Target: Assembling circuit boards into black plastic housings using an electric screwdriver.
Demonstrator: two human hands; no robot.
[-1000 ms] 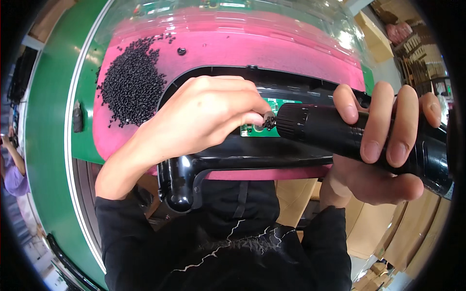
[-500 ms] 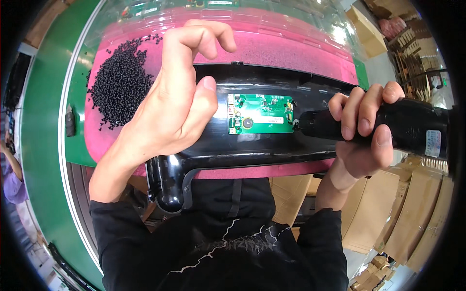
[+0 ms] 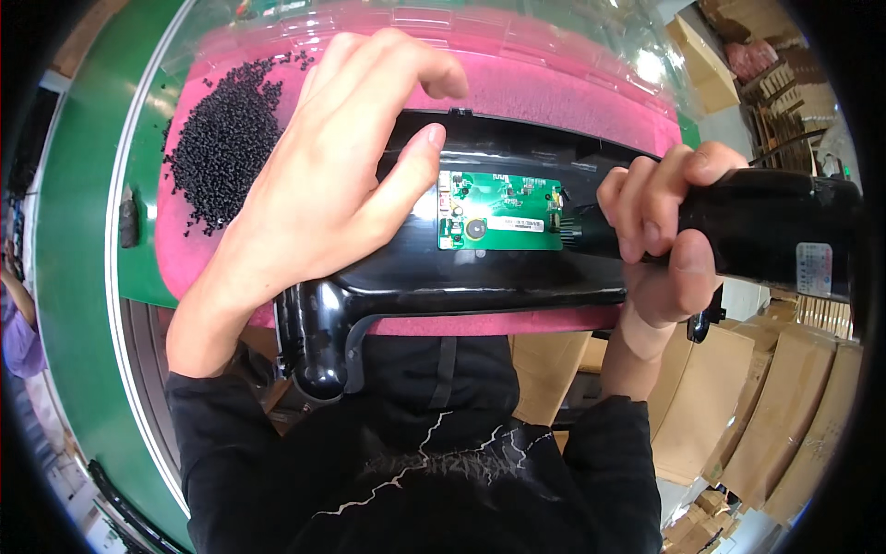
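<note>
A green circuit board (image 3: 512, 208) sits inside a long, glossy black plastic housing (image 3: 517, 277) that lies across the pink mat. My left hand (image 3: 337, 175) is over the housing's left part, its thumb tip beside the board's upper left corner. Its fingers are bent and stand apart from the thumb, and no object shows between them. On the right, my right hand (image 3: 660, 208) wraps round a thick black tool (image 3: 775, 222), seemingly an electric screwdriver, with a pale label on its body. Its front end is towards the board's right edge, and the tip cannot be made out.
A heap of small black screws (image 3: 221, 152) covers the mat's (image 3: 572, 97) left side. Behind it stands a clear plastic tray (image 3: 517, 42). A dark pointed object (image 3: 128, 222) lies on the green table (image 3: 78, 268). Cardboard boxes (image 3: 701, 397) stand at the lower right.
My left hand has shifted right and turned its back more upward, the thumb nearing the board. My right hand has moved slightly left along the tool. The housing has shifted slightly.
</note>
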